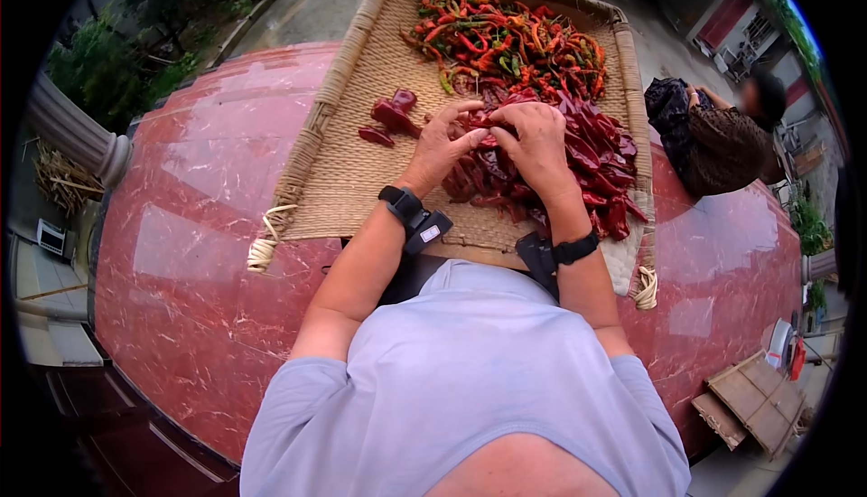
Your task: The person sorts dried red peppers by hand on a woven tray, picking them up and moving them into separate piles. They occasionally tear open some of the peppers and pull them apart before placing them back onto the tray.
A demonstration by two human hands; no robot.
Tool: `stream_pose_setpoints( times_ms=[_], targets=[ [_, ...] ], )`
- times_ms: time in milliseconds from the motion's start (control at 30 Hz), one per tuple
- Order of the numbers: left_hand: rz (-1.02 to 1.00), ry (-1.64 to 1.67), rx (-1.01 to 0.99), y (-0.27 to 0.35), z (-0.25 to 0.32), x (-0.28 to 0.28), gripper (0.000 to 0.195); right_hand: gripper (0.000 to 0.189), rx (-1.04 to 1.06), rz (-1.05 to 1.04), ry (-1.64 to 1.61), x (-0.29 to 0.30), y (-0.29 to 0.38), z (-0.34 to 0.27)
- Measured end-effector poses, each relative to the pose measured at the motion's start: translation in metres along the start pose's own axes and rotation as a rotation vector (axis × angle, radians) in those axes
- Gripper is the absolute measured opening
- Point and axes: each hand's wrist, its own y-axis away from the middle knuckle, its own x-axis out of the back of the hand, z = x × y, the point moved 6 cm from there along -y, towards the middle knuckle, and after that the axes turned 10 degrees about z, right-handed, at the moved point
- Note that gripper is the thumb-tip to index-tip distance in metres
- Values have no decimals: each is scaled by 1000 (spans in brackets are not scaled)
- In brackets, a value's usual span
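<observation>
A woven wicker tray [332, 185] lies in front of me. Dark red dried chili peppers [596, 151] are heaped on its right side, and thin red, orange and green chilies [508, 36] form a pile at its far end. My left hand [443, 144] and my right hand [535, 138] meet over the near edge of the dark heap. Between their fingertips is a dark red pepper, mostly hidden by the fingers. A few dark red peppers [393, 114] lie apart, left of my left hand.
A person [725, 138] in dark patterned clothes sits beyond the tray's right side. Red marble-look tiles [203, 253] surround the tray. A stone column [81, 131] stands at left, with bushes behind. Flattened cardboard [758, 402] lies at lower right.
</observation>
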Motion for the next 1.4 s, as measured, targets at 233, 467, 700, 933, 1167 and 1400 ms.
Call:
stream_pose_setpoints(
  times_ms=[233, 467, 700, 933, 1167, 1400],
  targets=[
    [419, 173, 9, -9, -8, 33, 32, 20, -53, 157, 28, 12, 0, 7],
    [675, -72, -152, -5, 10, 46, 48, 36, 22, -105, 269, -9, 16, 9],
    [177, 87, 38, -7, -13, 12, 32, 32, -10, -150, 206, -13, 13, 2],
    [-125, -23, -22, 2, -5, -10, 33, 26, -138, -9, -118, 2, 1, -5],
    [99, 8, 104, -5, -11, 8, 15, 23, -153, 154, -98, 11, -1, 4],
    [570, 331, 65, -8, -1, 48, 54, 24, 71, -233, 126, 9, 20, -11]
  ],
)
